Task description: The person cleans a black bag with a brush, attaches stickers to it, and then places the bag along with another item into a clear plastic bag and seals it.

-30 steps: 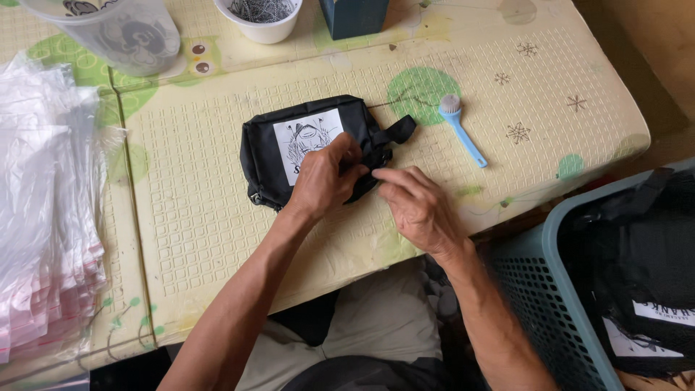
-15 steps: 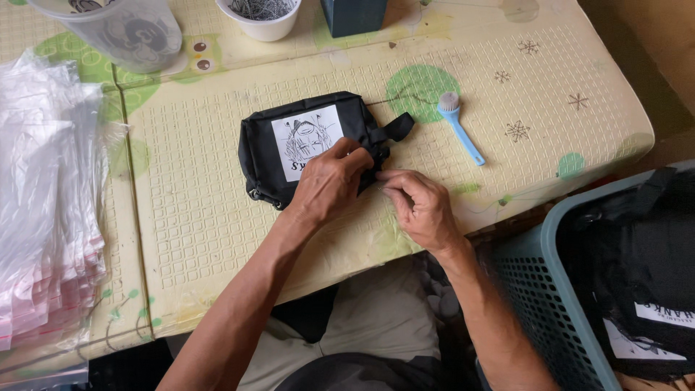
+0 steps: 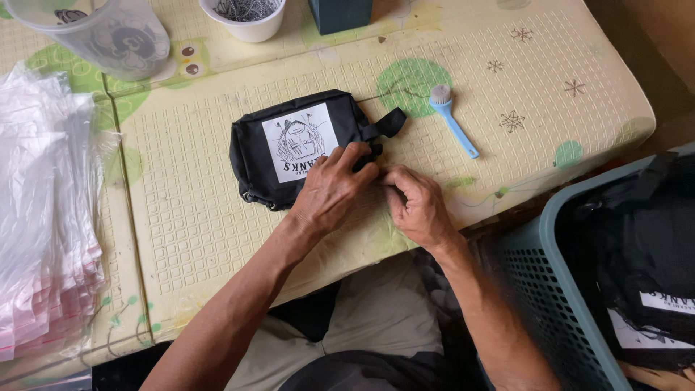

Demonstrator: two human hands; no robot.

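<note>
A black pouch lies flat near the middle of the desk, well back from the near edge, with bare mat open in front of it and to its right. It carries a white square patch with a dark drawing, and a short strap loop sticks out at its right end. The left hand rests on the pouch's lower right corner, fingers pinched on the fabric there. The right hand meets it just beside — fingertips closed together at the same corner. A blue brush lies apart to the right; a teal basket stands past the desk's right edge.
</note>
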